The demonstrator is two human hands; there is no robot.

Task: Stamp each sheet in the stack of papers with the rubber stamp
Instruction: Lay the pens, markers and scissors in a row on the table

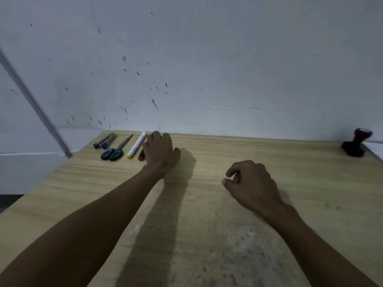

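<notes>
No stamping shows yet: the rubber stamp (pixel 354 143) stands untouched by the paper (pixel 375 149), the left hand (pixel 160 152) covers a red pen (pixel 141 156) in an unclear grip, and the right hand (pixel 251 183) hangs loosely curled, empty.

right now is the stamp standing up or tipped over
Standing, slightly tilted: the stamp rests on its dark base on the table, handle knob on top.

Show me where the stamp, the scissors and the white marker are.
stamp (pixel 354 145): head view, on its dark body below the knob.
scissors (pixel 116 151): head view, where blades meet the handles.
white marker (pixel 137 145): head view, middle of its barrel.
</notes>
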